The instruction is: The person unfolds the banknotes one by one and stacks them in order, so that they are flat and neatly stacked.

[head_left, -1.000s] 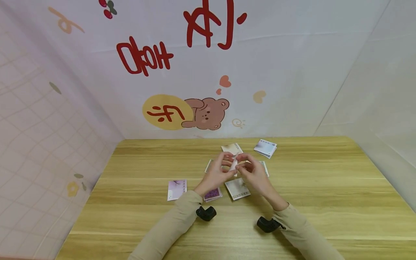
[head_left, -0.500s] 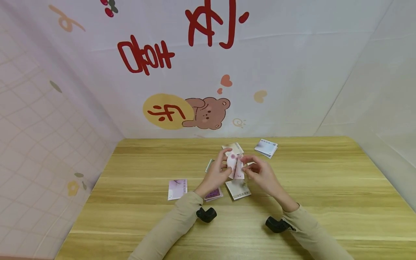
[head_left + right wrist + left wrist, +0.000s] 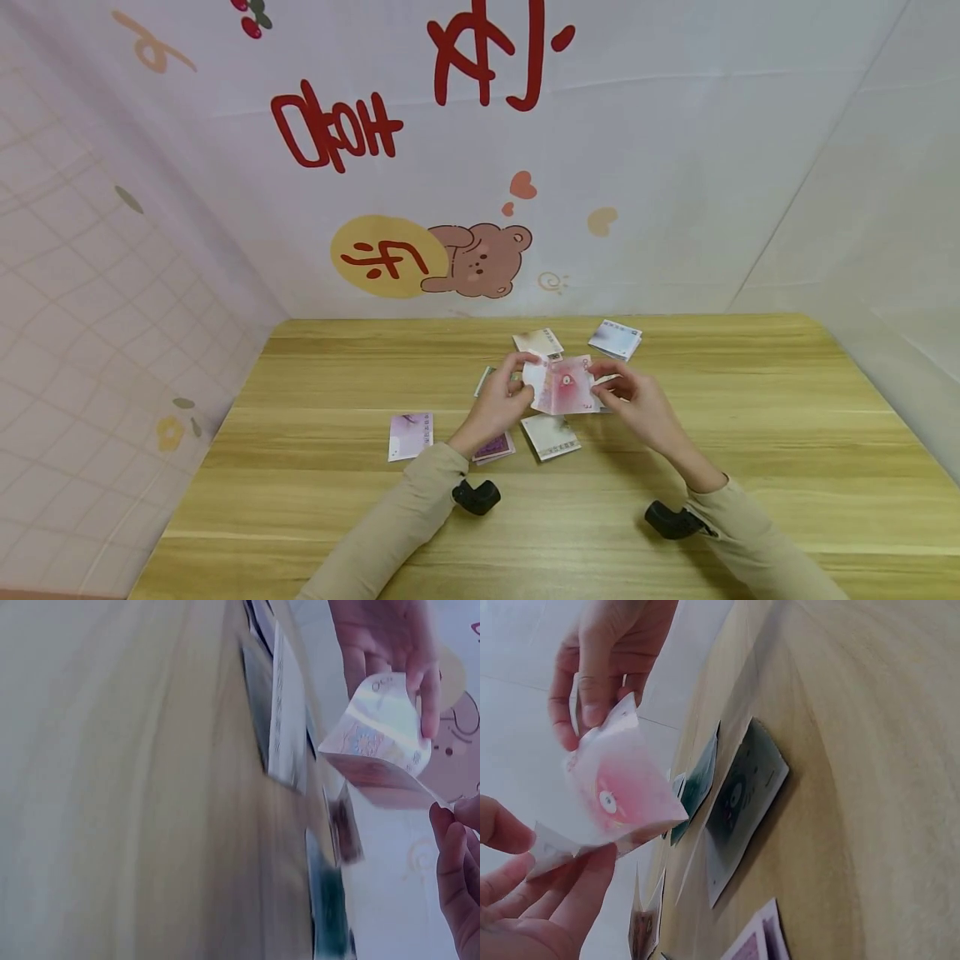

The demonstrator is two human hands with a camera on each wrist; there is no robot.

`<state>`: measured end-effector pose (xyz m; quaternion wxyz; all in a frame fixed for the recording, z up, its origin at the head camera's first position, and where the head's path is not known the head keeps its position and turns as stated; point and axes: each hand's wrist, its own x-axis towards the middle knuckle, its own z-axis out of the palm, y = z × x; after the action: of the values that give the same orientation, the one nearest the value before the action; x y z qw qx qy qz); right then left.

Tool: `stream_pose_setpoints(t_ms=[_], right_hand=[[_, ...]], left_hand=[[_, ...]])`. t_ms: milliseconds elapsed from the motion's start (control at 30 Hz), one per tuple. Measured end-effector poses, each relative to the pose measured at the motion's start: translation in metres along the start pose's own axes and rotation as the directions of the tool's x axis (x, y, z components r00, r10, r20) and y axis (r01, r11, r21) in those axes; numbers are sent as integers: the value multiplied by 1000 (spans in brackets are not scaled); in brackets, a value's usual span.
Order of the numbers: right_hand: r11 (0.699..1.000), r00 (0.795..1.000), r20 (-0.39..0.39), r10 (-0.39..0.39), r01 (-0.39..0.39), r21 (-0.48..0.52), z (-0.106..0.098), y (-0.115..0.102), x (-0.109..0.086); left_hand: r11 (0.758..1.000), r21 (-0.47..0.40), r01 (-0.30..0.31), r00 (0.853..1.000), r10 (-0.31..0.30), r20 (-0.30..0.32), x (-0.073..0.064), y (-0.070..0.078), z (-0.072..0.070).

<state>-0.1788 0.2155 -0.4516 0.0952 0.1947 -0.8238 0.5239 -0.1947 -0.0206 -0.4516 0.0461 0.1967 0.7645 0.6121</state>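
Note:
Above the table, a pink banknote (image 3: 573, 387) with a crease down its middle is stretched between both hands. My left hand (image 3: 498, 404) pinches its left end between thumb and fingers. The opposite end is pinched by my right hand (image 3: 633, 408). In the left wrist view the pink banknote (image 3: 622, 784) bends at the fold, its two halves at an angle. The right wrist view shows the pale half of the banknote (image 3: 382, 720) in the left hand. Below the hands lie a grey-white folded note (image 3: 551, 438) and a purple one (image 3: 492, 450).
Further folded notes lie on the wooden table (image 3: 300, 500): a lilac one (image 3: 411, 436) at left, a yellowish one (image 3: 537, 342) behind the hands, a blue one (image 3: 615, 337) at back right. A green note (image 3: 483, 381) is partly hidden by the left hand. A printed cloth wall (image 3: 675, 167) stands behind.
The banknote has gone from narrowly folded to spread open, showing its pink face. My right hand has moved to the right with its end; the left hand has stayed nearly in place.

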Motion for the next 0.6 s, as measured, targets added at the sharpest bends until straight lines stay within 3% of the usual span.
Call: stream_pose_setpoints(t_ms=[267, 333, 467, 600], right_hand=[[998, 999, -50, 0, -3, -65, -14, 9, -9], [997, 998, -58, 9, -13, -77, -17, 12, -11], [995, 996, -85, 29, -36, -91, -24, 16, -15], [992, 993, -111, 42, -54, -113, -33, 21, -20]], left_hand=[[991, -127, 31, 999, -27, 32, -3, 3, 3], [991, -130, 23, 999, -19, 37, -5, 12, 2], [995, -102, -7, 999, 11, 32, -6, 11, 7], [998, -68, -20, 999, 22, 31, -4, -3, 16]])
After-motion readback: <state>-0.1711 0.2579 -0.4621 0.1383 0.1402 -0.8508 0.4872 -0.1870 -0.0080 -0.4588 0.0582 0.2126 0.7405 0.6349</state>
